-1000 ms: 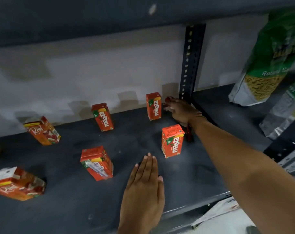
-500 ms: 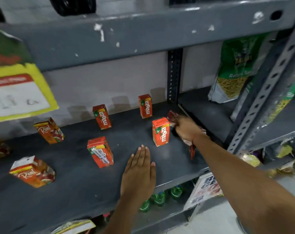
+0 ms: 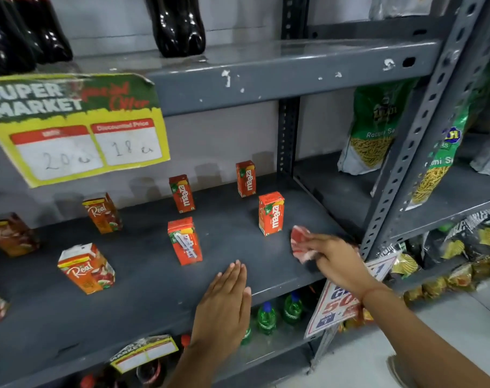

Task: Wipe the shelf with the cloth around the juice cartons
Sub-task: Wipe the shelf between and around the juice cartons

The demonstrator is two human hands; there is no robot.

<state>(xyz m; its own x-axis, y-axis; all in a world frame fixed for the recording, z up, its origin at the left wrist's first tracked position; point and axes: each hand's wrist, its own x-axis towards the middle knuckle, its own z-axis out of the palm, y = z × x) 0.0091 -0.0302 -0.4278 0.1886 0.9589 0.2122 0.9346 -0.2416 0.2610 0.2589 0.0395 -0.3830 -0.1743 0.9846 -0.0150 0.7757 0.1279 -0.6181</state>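
Several orange juice cartons stand on the dark grey shelf (image 3: 143, 287). One Maaza carton (image 3: 271, 213) is nearest my right hand (image 3: 334, 254), which grips a crumpled red-and-white cloth (image 3: 299, 242) pressed on the shelf just right of and in front of that carton. Another Maaza carton (image 3: 185, 240) stands in the middle, and two more (image 3: 182, 194) (image 3: 245, 178) are at the back. Real cartons (image 3: 86, 268) (image 3: 103, 212) stand to the left. My left hand (image 3: 224, 303) lies flat, fingers together, on the shelf's front edge.
A yellow price sign (image 3: 75, 127) hangs from the upper shelf at left. A perforated grey upright (image 3: 406, 152) stands right of my right hand, with snack bags (image 3: 378, 127) beyond. Green bottles (image 3: 266, 317) sit on the shelf below, beside a tilted sale card (image 3: 341, 301).
My right hand drew the cloth from the back corner by the upright toward the shelf's front, past the nearest Maaza carton. The view pulled back and up. My left hand stayed flat.
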